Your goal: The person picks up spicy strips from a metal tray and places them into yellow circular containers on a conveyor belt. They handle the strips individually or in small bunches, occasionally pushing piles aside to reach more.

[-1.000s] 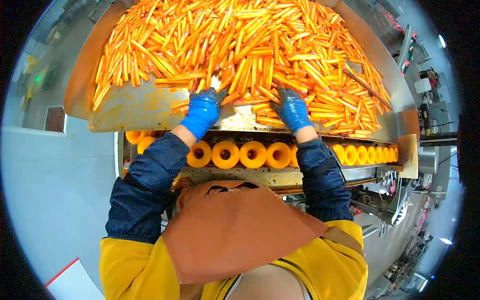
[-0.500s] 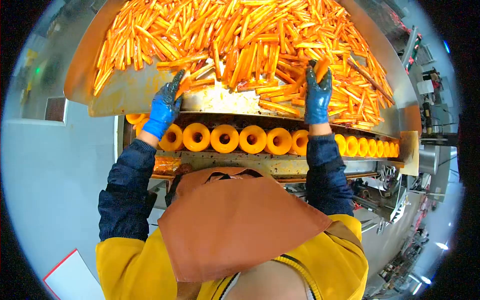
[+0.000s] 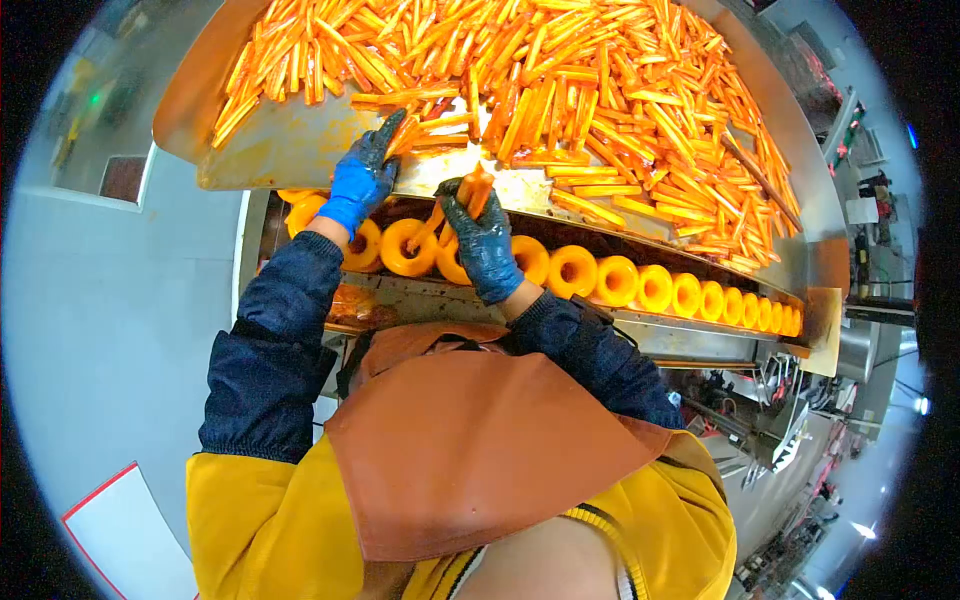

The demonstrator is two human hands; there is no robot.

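A large heap of orange sticks point(image 3: 560, 90) covers much of the metal tray point(image 3: 290, 140). My right hand point(image 3: 480, 240), in a dark-stained blue glove, is closed around a few sticks above the row of orange rings point(image 3: 573, 271). One stick reaches down to the opening of a ring point(image 3: 408, 247). My left hand point(image 3: 366, 175), also gloved in blue, is at the tray's front edge. Its fingers are wrapped round something orange, which looks like sticks and shows beside the fingertips.
A metal ledge point(image 3: 430, 296) with a packet of orange pieces point(image 3: 352, 304) runs below the rings. A long dark stick point(image 3: 760, 180) lies on the heap at the right. Tools and equipment point(image 3: 780, 400) stand at the lower right.
My right hand has moved left and toward me, from the heap to above the rings, with sticks in it. My left hand has shifted slightly right and up. The whole view has turned a little.
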